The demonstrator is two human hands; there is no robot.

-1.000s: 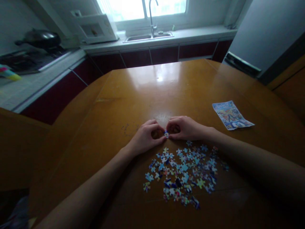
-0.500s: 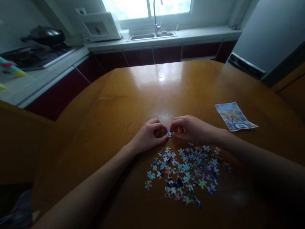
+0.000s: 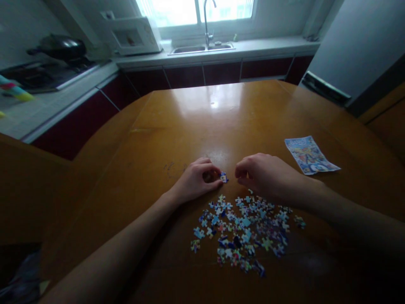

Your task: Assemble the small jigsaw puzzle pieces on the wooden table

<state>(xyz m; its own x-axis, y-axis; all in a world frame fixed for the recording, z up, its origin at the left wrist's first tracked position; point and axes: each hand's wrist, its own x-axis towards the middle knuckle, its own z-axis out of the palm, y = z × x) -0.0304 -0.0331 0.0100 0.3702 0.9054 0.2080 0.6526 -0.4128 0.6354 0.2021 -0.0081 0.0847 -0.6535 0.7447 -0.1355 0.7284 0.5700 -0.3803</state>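
Observation:
My left hand (image 3: 202, 177) rests on the wooden table (image 3: 190, 131), its thumb and forefinger closed on the edge of a small blue and white jigsaw puzzle piece (image 3: 224, 177). Just to the right of that piece, my right hand (image 3: 262, 175) hovers with curled fingers. A small gap shows between its thumb and fingertips, and I see nothing in them. Below both hands lies a loose spread of jigsaw pieces (image 3: 247, 223), mostly light blue, white and dark blue. The right hand and wrist cover the upper right part of this spread.
A crumpled, printed picture sheet (image 3: 310, 155) lies on the table beyond my right forearm. Behind the table run a counter with a sink (image 3: 190, 49) and a microwave (image 3: 134, 36). A dark wok (image 3: 63, 47) sits on the stove at left; a fridge (image 3: 357, 50) stands at right.
My right hand has let go of the puzzle piece and drawn away to the right. My left hand stays in place with its fingers on the piece.

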